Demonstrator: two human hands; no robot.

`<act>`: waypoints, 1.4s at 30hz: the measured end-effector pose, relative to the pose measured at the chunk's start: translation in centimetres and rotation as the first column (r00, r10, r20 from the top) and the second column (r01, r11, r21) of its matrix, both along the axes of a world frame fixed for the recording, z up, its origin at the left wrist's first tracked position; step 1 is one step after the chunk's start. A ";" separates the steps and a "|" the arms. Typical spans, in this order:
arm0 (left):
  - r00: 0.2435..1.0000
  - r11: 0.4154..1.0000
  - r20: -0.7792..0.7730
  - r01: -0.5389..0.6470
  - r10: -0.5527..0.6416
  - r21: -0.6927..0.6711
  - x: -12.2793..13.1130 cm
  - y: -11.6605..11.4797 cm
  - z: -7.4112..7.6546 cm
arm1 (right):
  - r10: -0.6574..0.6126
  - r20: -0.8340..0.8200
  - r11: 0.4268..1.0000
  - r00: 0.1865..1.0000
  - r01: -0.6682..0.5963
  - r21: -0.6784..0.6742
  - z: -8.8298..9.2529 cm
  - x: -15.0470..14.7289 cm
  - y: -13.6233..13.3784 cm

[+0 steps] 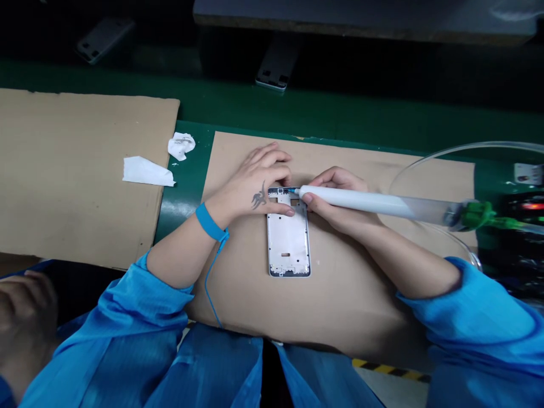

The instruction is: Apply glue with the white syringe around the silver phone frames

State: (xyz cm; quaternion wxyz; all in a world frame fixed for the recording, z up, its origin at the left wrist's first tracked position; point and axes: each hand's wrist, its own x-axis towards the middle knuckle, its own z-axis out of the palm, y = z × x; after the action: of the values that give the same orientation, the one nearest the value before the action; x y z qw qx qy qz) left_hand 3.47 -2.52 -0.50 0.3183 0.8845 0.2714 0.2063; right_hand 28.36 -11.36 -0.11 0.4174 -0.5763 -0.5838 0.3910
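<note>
A silver phone frame with dark ends lies flat on the cardboard before me. Across its upper left part is my left hand, thumb on the frame's face and fingers curled at its top edge, holding it. My right hand grips a white glue-dispensing syringe that lies nearly level and points left. The syringe's thin blue tip is at the top of the frame; whether it touches, I cannot tell. A green cap closes the syringe's far end. On my left wrist is a blue corded strap.
Brown cardboard covers my part of the green bench. Crumpled white paper and a torn white piece lie to the left. Two more phone frames are under the dark shelf. Clear tubing loops at the right. Another person's hand shows lower left.
</note>
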 end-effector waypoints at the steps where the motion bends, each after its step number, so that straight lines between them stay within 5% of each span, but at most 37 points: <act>1: 1.000 1.000 0.000 -0.001 0.001 -0.003 0.0 0.0 0.1 | 0.005 -0.006 1.000 1.000 -0.005 0.001 -0.1 0.0 0.0; 25: 0.998 1.000 -0.055 -0.014 0.014 -0.013 0.3 -0.4 0.7 | 0.043 -0.062 0.997 0.997 -0.038 0.070 -0.8 0.4 -0.1; 36: 0.994 0.994 -0.039 -0.105 0.105 -0.016 -1.1 1.7 0.4 | -0.084 -0.254 0.951 0.964 0.154 0.270 -2.1 1.0 -0.2; 39: 0.990 0.992 -0.081 -0.122 0.118 -0.043 -1.5 2.0 0.7 | 0.100 -0.020 0.890 0.995 -0.080 0.448 -2.2 1.0 -0.8; 42: 0.975 0.976 -0.082 -0.210 0.205 -0.053 -1.7 2.2 0.8 | 0.266 0.294 0.851 0.918 -0.367 0.376 -2.2 1.4 -0.9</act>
State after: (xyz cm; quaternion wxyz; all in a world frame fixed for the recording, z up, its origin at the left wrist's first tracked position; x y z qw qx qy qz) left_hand 1.73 -0.36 0.25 0.3116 0.8484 0.3803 0.1964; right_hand 29.72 -12.25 -2.35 0.3909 -0.4082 -0.7865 0.2487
